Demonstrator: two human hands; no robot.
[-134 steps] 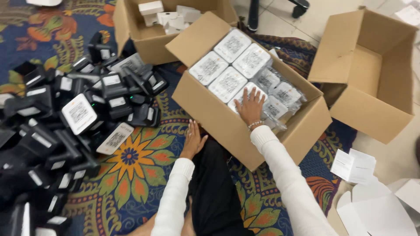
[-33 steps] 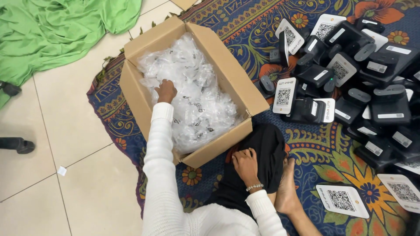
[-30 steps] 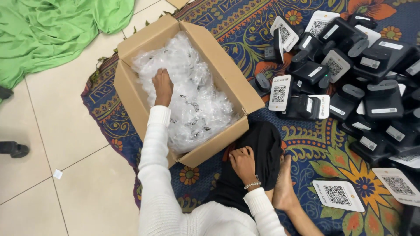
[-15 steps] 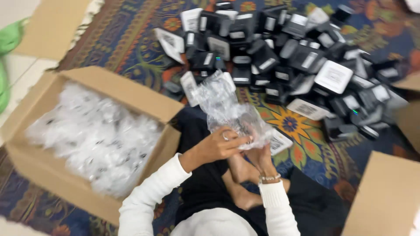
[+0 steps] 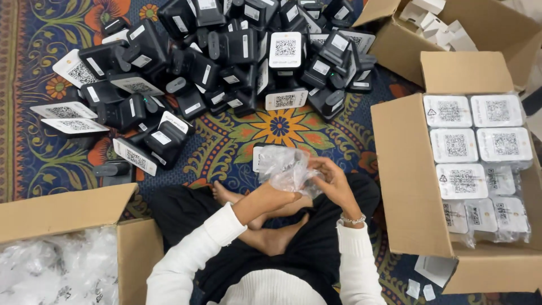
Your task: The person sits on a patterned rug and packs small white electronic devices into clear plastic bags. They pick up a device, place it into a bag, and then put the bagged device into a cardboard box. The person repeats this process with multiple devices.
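Observation:
Both my hands hold a crumpled clear plastic bag (image 5: 285, 166) above my crossed legs. My left hand (image 5: 275, 195) grips its lower edge from below. My right hand (image 5: 333, 179) pinches its right side; a bead bracelet sits on that wrist. A white card (image 5: 259, 157) lies on the rug just behind the bag. Beyond it sprawls a heap of black devices with white coded labels (image 5: 226, 56).
A cardboard box of clear plastic bags (image 5: 56, 265) stands at my left. A box packed with white wrapped packages (image 5: 474, 164) stands at my right, and another box with white cartons (image 5: 451, 28) behind it. Paper scraps (image 5: 420, 289) lie on the patterned rug (image 5: 237, 141).
My left hand took a plastic bag out of the left box. Both hands now hold it in front of me, and my view has swung back to centre.

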